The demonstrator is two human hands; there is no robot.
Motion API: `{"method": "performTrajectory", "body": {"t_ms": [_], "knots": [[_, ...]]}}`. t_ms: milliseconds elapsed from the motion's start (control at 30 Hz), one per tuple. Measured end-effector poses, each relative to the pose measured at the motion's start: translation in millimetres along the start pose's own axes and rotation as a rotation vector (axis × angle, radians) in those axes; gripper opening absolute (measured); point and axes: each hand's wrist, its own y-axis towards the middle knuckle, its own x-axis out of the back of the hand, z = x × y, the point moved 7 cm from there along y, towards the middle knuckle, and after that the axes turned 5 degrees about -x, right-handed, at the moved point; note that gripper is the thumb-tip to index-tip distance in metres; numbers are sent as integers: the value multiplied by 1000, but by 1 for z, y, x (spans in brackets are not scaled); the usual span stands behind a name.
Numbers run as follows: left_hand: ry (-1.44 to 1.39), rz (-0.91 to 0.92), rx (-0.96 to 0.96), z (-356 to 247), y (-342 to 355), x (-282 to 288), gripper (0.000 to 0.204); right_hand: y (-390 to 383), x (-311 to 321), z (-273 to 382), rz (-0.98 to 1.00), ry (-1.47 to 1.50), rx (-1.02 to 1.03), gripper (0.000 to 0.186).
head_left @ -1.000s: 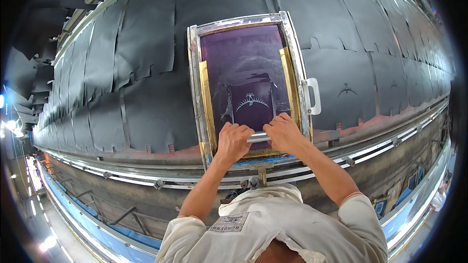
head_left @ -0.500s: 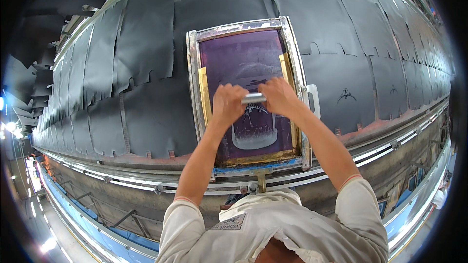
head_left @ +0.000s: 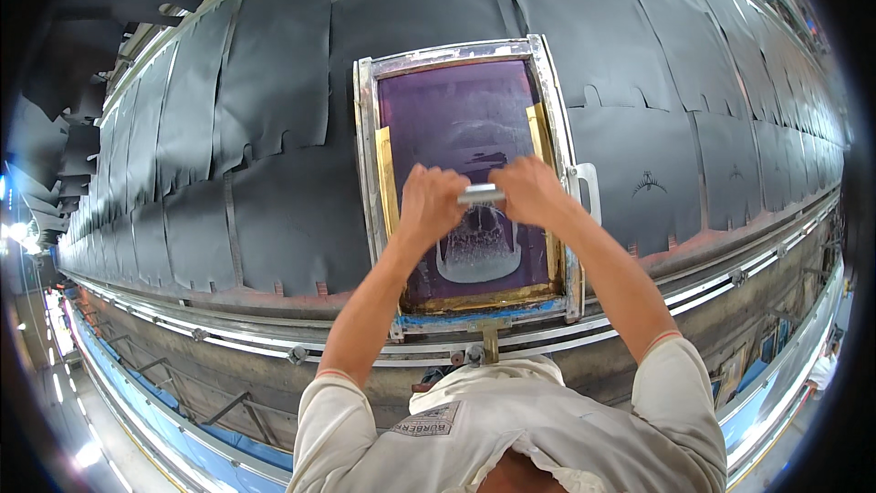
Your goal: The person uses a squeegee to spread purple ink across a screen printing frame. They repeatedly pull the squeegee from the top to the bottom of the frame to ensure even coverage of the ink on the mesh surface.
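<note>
A printing screen (head_left: 456, 96) with purple mesh, a worn metal frame and gold tape along the inner edges lies on black sheets. Over its middle, my left hand (head_left: 431, 203) and my right hand (head_left: 531, 190) are closed around the two ends of a squeegee (head_left: 481, 193). Only the middle of its silvery metal bar shows between my fists; its lower edge is hidden. Between the squeegee and the near side of the screen lies a pale, wet-looking patch of ink (head_left: 479, 268). A white handle (head_left: 591, 190) sticks out from the frame's right side.
Black sheets (head_left: 274, 82) cover the long table in rows on both sides. One sheet on the right bears a small dark arched print (head_left: 649, 184). Metal rails (head_left: 584, 327) run along the table's near edge, between it and my body.
Both hands have drawn the squeegee a little toward me over the mesh, nearer the pale ink. The whole view has shifted slightly.
</note>
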Motion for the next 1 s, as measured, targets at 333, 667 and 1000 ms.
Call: {"method": "performTrajectory", "body": {"t_ms": [333, 667, 1000], "knots": [[-67, 62, 60, 38, 46, 4, 15, 57, 9, -25, 136, 101, -63, 17], [-37, -60, -4, -28, -54, -16, 20, -44, -40, 20, 165, -7, -31, 22], [-71, -22, 30, -17, -46, -2, 20, -86, 29, -63, -612, 227, -467, 44]]}}
